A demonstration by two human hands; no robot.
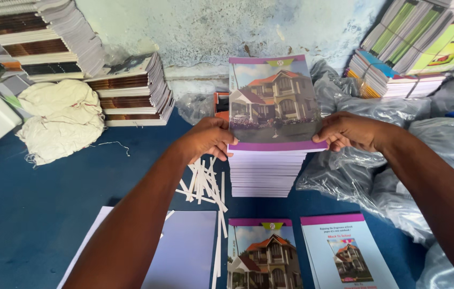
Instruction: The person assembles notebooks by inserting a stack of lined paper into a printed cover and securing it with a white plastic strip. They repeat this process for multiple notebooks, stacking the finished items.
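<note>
At the centre of the frame, both hands hold a notebook (274, 101) with a house cover above a stack (266, 174) of the same books. The left hand (209, 139) is clamped on its lower left corner, the right hand (347, 131) on its lower right. Paper strips (205, 184) lie left of the stack, plastic bags (398, 155) at right, a cloth (61, 120) at upper left.

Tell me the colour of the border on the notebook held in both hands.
Purple, framing a house picture on the notebook; the head view shows it.
</note>
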